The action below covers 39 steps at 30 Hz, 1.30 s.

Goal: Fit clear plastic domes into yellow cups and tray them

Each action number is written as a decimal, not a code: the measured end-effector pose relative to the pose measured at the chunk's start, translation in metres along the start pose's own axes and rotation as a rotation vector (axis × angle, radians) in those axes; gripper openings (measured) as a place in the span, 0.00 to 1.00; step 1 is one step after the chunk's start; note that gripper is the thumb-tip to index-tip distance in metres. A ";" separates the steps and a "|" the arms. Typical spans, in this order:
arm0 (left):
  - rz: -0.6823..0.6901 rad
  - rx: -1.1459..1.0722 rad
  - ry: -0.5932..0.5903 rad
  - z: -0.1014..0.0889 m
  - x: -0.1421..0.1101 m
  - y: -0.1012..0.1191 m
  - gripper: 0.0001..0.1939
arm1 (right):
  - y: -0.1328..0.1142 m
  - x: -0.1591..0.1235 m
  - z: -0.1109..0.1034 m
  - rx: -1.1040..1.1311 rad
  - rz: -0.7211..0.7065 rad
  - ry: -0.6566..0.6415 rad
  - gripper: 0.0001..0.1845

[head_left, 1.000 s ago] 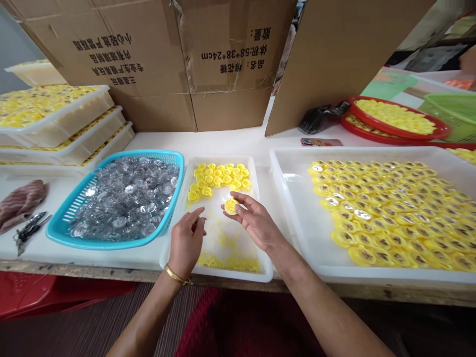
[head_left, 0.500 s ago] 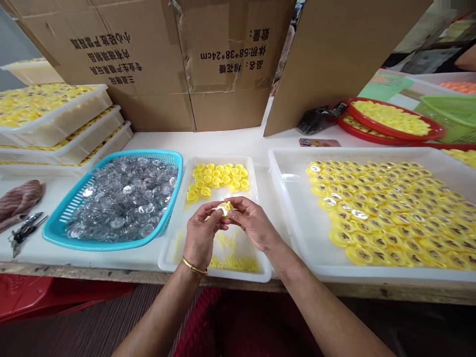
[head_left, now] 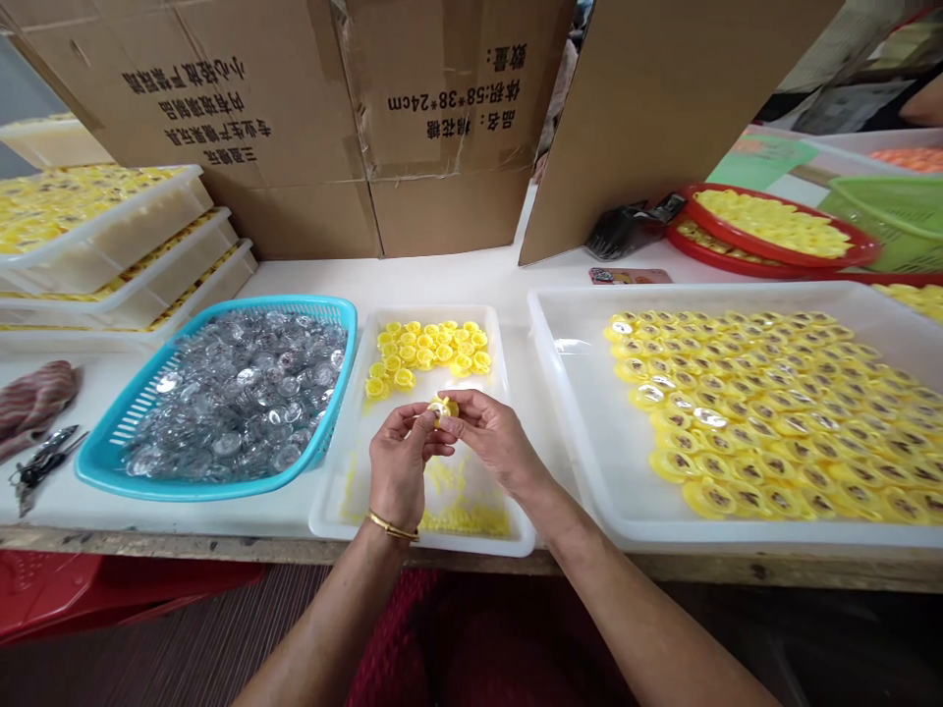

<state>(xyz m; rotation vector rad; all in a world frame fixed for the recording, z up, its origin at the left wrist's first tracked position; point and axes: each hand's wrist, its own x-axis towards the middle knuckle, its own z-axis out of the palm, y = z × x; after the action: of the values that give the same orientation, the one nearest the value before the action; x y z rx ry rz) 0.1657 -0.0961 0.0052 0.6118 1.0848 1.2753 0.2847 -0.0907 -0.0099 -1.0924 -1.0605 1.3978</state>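
Note:
Both my hands meet over the small white tray [head_left: 508, 412] and pinch one yellow cap [head_left: 444, 407] with a clear piece on it. My left hand [head_left: 399, 464], with a gold bangle at the wrist, has its fingertips closed on the cap's left side. My right hand [head_left: 495, 440] grips the right side. A cluster of loose yellow caps [head_left: 431, 349] lies at the far end of that tray, and yellow crumbs [head_left: 457, 516] lie at its near end. The blue basket [head_left: 103, 471] of clear plastic discs [head_left: 243, 393] stands just to the left.
A large white tray [head_left: 582, 432] with rows of filled yellow caps [head_left: 781, 403] is on the right. Stacked white trays [head_left: 147, 265] sit far left, cardboard boxes [head_left: 295, 128] behind. Red plates [head_left: 781, 245] and a green basket [head_left: 899, 211] are far right. Scissors [head_left: 40, 462] and a cloth [head_left: 33, 398] lie at the left edge.
My left hand rose from the tray and joined my right hand on the yellow cap; both now pinch it together, held slightly farther up the tray.

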 end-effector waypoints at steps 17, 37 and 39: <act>0.219 0.337 -0.085 -0.012 0.004 -0.001 0.12 | 0.005 -0.003 -0.001 -0.056 -0.156 -0.044 0.14; 0.320 0.722 -0.305 -0.022 0.010 0.032 0.06 | 0.003 -0.004 0.001 -0.166 -0.202 -0.040 0.10; 0.253 0.661 -0.294 -0.021 0.013 0.028 0.08 | 0.003 -0.003 -0.001 -0.112 -0.173 -0.044 0.10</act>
<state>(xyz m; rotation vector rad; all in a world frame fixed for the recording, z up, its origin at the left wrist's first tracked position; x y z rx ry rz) 0.1332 -0.0810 0.0169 1.4262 1.2003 0.9754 0.2852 -0.0936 -0.0133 -1.0268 -1.2473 1.2418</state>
